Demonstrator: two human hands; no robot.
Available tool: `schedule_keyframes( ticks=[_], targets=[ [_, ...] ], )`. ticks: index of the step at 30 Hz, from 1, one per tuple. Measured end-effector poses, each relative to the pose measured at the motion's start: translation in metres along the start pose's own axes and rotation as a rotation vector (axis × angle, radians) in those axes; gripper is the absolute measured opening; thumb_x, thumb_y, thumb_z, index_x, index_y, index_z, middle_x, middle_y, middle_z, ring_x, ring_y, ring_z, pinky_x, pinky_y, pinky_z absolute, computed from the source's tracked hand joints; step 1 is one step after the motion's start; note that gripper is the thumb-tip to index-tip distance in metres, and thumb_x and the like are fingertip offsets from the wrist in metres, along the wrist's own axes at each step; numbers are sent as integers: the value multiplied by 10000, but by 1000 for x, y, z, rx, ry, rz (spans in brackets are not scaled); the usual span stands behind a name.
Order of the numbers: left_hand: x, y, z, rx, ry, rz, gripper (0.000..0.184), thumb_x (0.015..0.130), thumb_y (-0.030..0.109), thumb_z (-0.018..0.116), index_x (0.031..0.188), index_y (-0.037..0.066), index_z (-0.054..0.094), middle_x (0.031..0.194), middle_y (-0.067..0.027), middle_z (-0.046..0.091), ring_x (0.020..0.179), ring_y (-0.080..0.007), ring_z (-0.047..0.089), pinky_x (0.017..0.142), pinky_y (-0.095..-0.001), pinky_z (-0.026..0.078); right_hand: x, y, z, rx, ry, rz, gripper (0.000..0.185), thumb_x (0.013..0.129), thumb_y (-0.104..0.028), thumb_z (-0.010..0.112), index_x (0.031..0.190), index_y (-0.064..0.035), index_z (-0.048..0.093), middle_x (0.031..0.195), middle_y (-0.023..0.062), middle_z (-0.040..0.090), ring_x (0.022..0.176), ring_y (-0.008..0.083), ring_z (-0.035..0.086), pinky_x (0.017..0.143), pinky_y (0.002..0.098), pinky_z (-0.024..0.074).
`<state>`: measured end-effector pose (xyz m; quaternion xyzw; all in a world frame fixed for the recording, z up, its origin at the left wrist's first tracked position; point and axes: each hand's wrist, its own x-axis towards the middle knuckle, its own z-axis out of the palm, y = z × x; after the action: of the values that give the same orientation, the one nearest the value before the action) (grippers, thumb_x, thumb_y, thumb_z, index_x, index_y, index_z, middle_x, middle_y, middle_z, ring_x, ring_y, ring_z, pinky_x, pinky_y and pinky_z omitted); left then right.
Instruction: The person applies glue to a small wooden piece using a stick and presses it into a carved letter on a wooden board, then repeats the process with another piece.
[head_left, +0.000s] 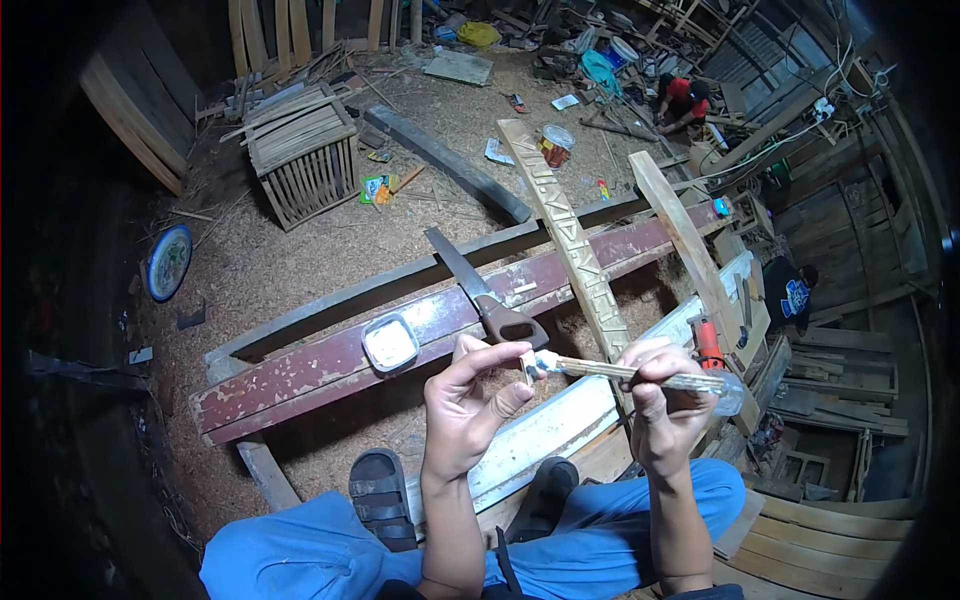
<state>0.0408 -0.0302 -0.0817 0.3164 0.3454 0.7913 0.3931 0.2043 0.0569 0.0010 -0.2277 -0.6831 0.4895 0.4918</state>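
Note:
My left hand point(468, 405) pinches a small piece of wood point(528, 369) between thumb and finger. A thin wooden stick point(595, 368) is gripped in my right hand point(668, 400), with a white, paste-like substance on its tip. That tip meets or nearly meets the small piece. Left of my hands, a clear tub point(390, 344) with white contents sits on the worn red plank point(300, 385). A handsaw point(487, 295) lies across the same plank, its brown handle towards me. Just beyond my right hand lies a long board point(567, 230) with raised zigzag strips.
A white-painted plank point(545, 440) runs near my sandalled feet. A red-bodied tool point(708, 343) is right of my right hand. Beyond are a plain board point(680, 225), a slatted crate point(303, 160) and a dark beam point(445, 162). A person in red point(685, 103) crouches at the back right.

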Motion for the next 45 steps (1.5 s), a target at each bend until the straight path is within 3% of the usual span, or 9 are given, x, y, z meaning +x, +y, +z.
schedule_keyframes(
  ticks=[3, 6, 16, 18, 30, 37, 40, 42, 45],
  targets=[
    [1, 6, 4, -63, 40, -89, 403, 851, 53, 832, 1231, -14, 717, 1014, -59, 688, 995, -141, 592, 953, -288, 450, 0, 1, 0, -95, -32, -54, 132, 849, 7, 795, 950, 39, 716, 918, 142, 705, 901, 250, 677, 817, 348, 541],
    [0, -5, -6, 179, -20, -8, 386, 868, 25, 802, 1226, -49, 677, 1051, -79, 636, 983, -201, 670, 928, -325, 522, 1, -2, 1, -103, 25, -64, 144, 841, 4, 804, 953, 39, 720, 911, 139, 706, 896, 253, 680, 819, 354, 543],
    [0, -6, -7, 232, -27, 20, 384, 881, 33, 794, 1238, -47, 678, 1052, -82, 652, 985, -191, 674, 916, -320, 522, 4, -8, -1, -314, -94, -191, 178, 799, 13, 830, 952, 12, 739, 898, 120, 722, 863, 255, 697, 780, 342, 546],
    [-1, -2, -4, 121, 7, -108, 379, 893, 52, 790, 1237, -56, 674, 1057, -91, 674, 979, -187, 679, 906, -315, 527, 4, -9, 0, -339, -127, -205, 185, 790, 19, 832, 950, 3, 742, 899, 113, 723, 864, 256, 696, 780, 343, 546],
    [3, 4, 1, 7, 74, -78, 423, 941, 259, 774, 1201, -65, 693, 1028, -34, 636, 994, -136, 629, 893, -271, 491, 12, -7, -1, -440, -330, -351, 246, 705, -67, 816, 950, -86, 813, 903, 65, 727, 894, 264, 675, 761, 355, 540],
    [0, -6, -4, -126, 119, -103, 434, 925, 219, 793, 1236, -64, 687, 989, -16, 603, 887, -66, 598, 778, -191, 476, 15, -15, -2, -425, -406, -353, 219, 737, -136, 823, 956, -119, 822, 898, 36, 730, 900, 250, 674, 769, 349, 538],
    [-1, -13, -5, -165, 101, -115, 467, 911, 287, 805, 1238, -24, 685, 1177, -81, 702, 1023, -138, 646, 937, -280, 496, 15, -14, -3, -409, -377, -357, 217, 739, -124, 825, 957, -113, 821, 894, 43, 728, 901, 256, 673, 769, 352, 539],
    [2, -10, 4, -236, 125, -95, 455, 903, 219, 813, 1238, -62, 686, 1006, -26, 653, 897, -90, 619, 813, -204, 495, 14, -12, -5, -410, -349, -362, 219, 737, -114, 828, 956, -111, 821, 893, 47, 727, 902, 259, 673, 770, 352, 539],
    [1, -11, 4, -195, 130, -83, 448, 893, 201, 820, 1234, -59, 689, 1020, -29, 652, 902, -102, 628, 832, -219, 506, 11, -9, -2, -415, -332, -322, 233, 725, -94, 832, 957, -110, 821, 901, 47, 728, 903, 260, 674, 772, 350, 540]
  ],
)
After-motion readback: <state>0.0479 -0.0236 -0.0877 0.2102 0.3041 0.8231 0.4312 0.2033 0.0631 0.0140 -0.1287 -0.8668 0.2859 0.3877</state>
